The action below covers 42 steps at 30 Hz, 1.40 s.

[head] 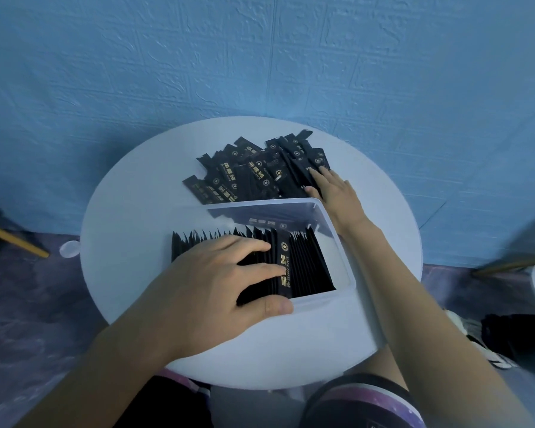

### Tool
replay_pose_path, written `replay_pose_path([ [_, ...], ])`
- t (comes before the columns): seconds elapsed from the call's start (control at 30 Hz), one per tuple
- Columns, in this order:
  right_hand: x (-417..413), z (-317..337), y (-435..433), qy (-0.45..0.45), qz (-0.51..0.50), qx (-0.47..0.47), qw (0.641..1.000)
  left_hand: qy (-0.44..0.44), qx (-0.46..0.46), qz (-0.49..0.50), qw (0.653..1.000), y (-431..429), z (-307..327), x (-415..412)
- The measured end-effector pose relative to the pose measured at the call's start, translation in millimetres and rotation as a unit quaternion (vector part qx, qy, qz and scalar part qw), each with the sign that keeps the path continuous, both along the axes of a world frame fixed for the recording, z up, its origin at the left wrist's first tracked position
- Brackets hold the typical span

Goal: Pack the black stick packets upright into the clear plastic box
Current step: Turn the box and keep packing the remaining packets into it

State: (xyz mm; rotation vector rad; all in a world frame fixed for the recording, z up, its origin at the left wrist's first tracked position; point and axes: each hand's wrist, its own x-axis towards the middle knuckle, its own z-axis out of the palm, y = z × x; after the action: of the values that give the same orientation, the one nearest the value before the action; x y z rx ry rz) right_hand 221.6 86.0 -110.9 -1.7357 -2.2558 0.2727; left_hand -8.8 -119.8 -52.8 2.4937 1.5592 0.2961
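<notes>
Head view: your left hand [229, 282] presses spread, nearly straight fingers on the upright black stick packets [306, 261] in the clear plastic box [337, 242] mid-table [130, 211] — your right hand [334, 189] lies flat-fingered on the loose pile [247, 171] by the far edge.

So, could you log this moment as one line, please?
left hand: presses upright packets in box | right hand: touches loose packets

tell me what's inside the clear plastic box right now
A row of black stick packets stands upright inside the clear plastic box, with a bare gap at its right end. The left hand presses on the row, hiding the packets beneath it.
</notes>
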Motion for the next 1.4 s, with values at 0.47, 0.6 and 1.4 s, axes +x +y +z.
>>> replay_pose_path([
  [0.47, 3.1, 14.1, -33.3, 0.151, -0.062, 0.045, 0.986, -0.003, -0.01, -0.002, 1.0, -2.0, 2.2, -0.2],
  [0.6, 5.8, 12.6, -29.9, 0.172, -0.069, 0.018, 0.983, -0.005, -0.01, 0.0, 1.0, -1.2, 0.0, -0.3],
  [1.4, -18.3, 28.8, 2.9, 0.152, -0.111, -0.045, 0.981, -0.018, -0.008, 0.004, 1.0, -0.8, -1.4, 0.7],
])
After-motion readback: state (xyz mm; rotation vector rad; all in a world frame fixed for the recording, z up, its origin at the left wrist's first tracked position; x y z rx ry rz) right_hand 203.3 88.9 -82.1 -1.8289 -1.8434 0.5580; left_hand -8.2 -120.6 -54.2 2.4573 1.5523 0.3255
